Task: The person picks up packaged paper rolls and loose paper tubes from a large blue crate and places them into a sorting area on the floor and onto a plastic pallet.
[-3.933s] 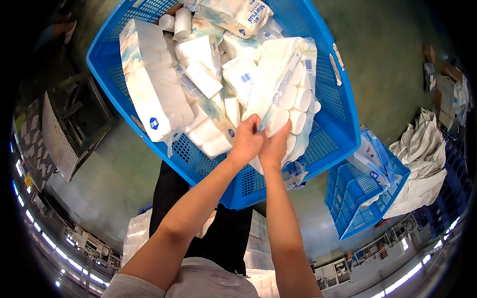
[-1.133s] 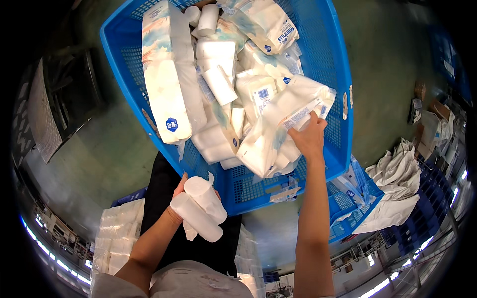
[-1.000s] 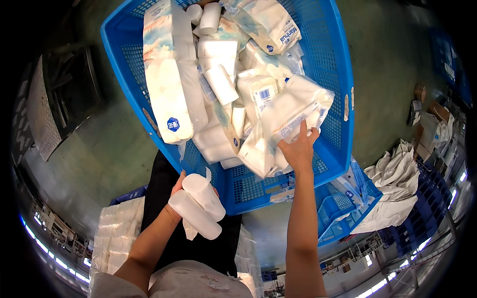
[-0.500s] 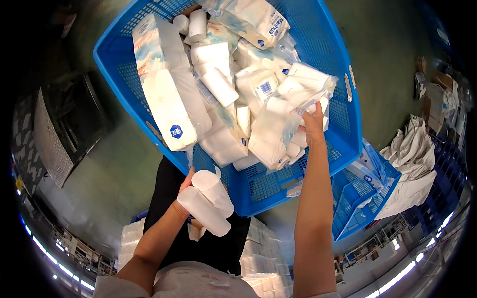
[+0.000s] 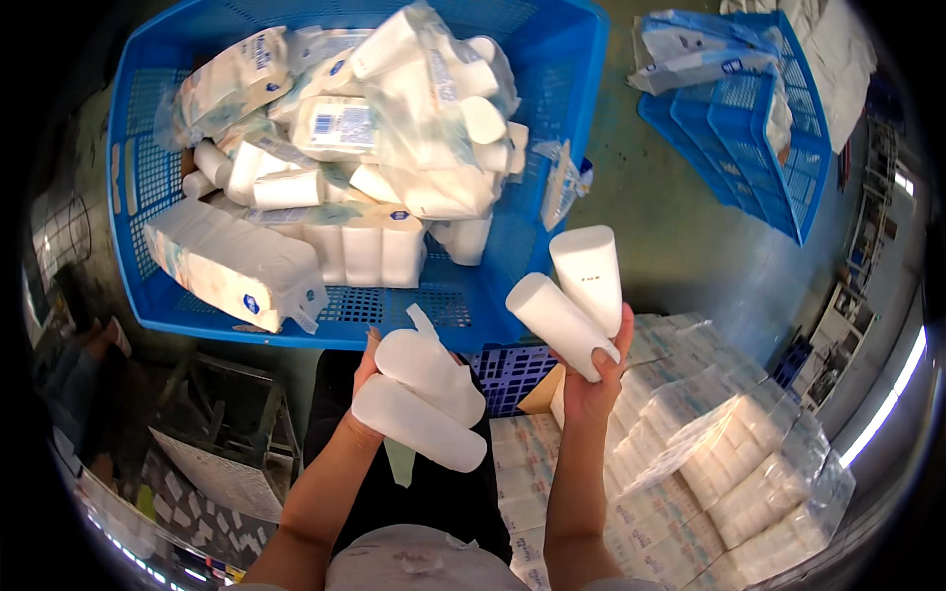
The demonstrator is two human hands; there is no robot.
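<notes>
Two white paper rolls (image 5: 419, 424) lie against each other in my left hand (image 5: 365, 379), whose fingers wrap round them from behind. A loose strip of paper sticks up from the upper one. My right hand (image 5: 597, 386) is closed on the lower ends of two more white rolls (image 5: 588, 276), which fan apart at their tops. Both hands are just outside the near side of a blue plastic basket (image 5: 236, 337). Inside it lie loose rolls (image 5: 288, 189), a long wrapped pack of rolls (image 5: 232, 261), and an opened plastic bag of rolls (image 5: 424, 108).
At the lower right stand stacked film-wrapped packs of rolls (image 5: 680, 443), beside a dark blue crate (image 5: 510, 374). A smaller blue basket (image 5: 724, 148) with plastic wrappers is at the upper right. A metal frame (image 5: 236, 409) stands at the lower left.
My right hand has come out of the basket with two rolls and moved nearer my body. My left hand still holds its two rolls. The view has turned, shifting the basket leftward.
</notes>
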